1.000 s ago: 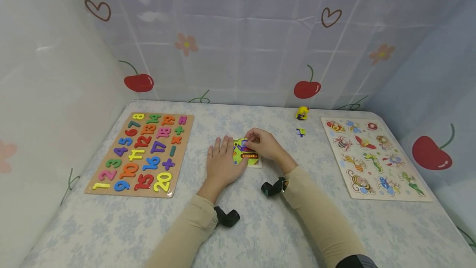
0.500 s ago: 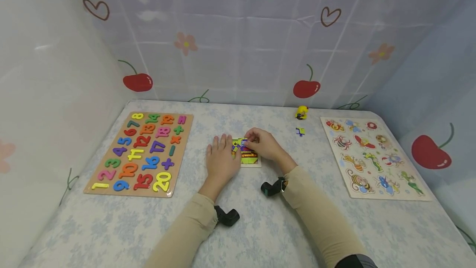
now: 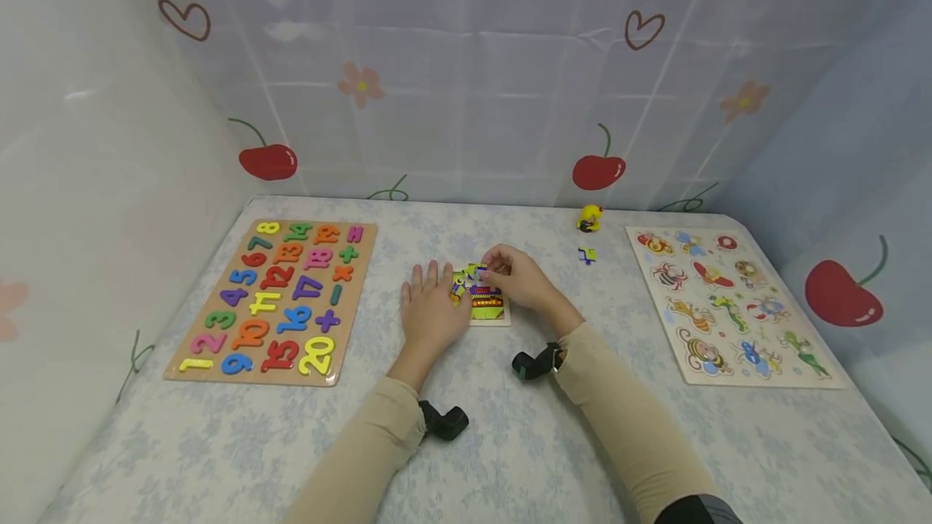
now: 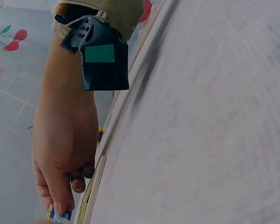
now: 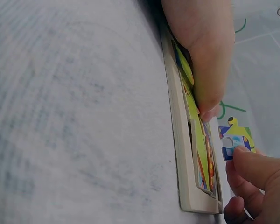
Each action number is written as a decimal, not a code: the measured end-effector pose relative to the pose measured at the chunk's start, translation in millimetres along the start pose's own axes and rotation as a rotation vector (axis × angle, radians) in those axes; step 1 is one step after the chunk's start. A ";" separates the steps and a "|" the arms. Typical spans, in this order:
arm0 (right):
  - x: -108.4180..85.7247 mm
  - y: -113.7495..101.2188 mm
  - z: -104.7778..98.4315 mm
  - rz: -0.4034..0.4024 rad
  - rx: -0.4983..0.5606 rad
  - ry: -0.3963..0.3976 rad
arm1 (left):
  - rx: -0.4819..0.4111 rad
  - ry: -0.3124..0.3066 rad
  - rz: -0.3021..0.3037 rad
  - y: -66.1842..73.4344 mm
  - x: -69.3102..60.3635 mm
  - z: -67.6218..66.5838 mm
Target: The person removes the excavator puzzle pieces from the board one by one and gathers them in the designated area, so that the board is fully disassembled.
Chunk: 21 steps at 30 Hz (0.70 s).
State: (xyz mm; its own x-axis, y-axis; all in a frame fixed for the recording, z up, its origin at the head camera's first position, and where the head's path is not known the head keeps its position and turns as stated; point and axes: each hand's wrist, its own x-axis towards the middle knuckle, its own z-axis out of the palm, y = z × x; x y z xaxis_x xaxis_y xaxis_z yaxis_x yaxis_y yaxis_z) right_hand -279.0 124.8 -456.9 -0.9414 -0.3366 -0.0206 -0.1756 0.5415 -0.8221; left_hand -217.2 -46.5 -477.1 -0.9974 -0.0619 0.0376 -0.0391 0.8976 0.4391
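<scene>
At the middle of the patterned table [image 3: 466,459], the framed puzzle [image 5: 196,203] lies flat, partly hidden by hands. Left hand [image 3: 431,315]: over the puzzle's left side, fingers straight and slightly apart, thumb against its picture surface. Right hand [image 3: 524,280]: above the puzzle's far right corner, thumb and fingers pinching a puzzle piece [image 5: 242,131] — held up from the surface. Beyond the puzzle, to its right: one loose piece [image 3: 586,255], with a yellow toy [image 3: 589,218] behind. Left of the puzzle, a number board [image 3: 359,264]; well to its right, an insect board [image 3: 739,378] — both flat.
</scene>
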 end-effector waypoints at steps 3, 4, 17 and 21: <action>-0.4 0.5 -2.4 0.008 -0.003 0.006 | -0.002 -0.001 0.004 -0.6 -1.4 0.2; -0.8 0.8 -3.9 0.012 -0.007 0.007 | -0.003 0.000 0.006 -0.7 -1.9 0.4; 0.5 23.4 -67.0 0.205 -0.159 0.118 | -0.012 0.010 0.001 -2.1 -3.6 2.8; -1.7 31.3 -86.9 0.246 -0.203 0.135 | -0.011 0.008 0.003 -1.6 -3.5 2.7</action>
State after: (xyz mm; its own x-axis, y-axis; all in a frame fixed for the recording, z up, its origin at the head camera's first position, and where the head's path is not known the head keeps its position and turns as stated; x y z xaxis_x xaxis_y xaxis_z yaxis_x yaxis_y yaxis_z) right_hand -307.8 209.3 -433.2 -0.9899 -0.0790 -0.1176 0.0207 0.7404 -0.6719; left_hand -213.9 -46.6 -480.3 -0.9970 -0.0625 0.0461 -0.0353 0.8930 0.4486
